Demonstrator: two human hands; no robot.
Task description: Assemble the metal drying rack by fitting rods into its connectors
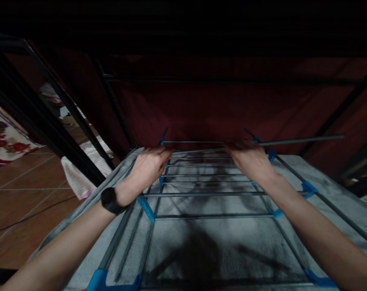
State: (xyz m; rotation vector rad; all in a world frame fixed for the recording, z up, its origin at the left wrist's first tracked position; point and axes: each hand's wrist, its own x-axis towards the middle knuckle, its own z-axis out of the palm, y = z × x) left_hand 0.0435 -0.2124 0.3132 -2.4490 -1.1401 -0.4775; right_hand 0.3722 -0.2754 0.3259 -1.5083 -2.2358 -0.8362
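A grey metal drying rack (207, 194) with blue plastic joints lies flat over a grey mat (220, 238). My left hand (148, 165), with a black watch on its wrist, rests on the rack's far left corner, fingers curled round a rod. My right hand (250, 159) is at the far right part of the rack, fingers closed over the far rods; it is a little blurred. A thin grey rod (301, 140) sticks out to the right from the rack's far end.
A dark red fabric wall (232, 105) on a black tube frame stands right behind the rack. Black frame bars (50, 121) slant at the left. A striped cloth (80, 178) and a floral cloth (4, 141) lie on the brown tiled floor (22, 202).
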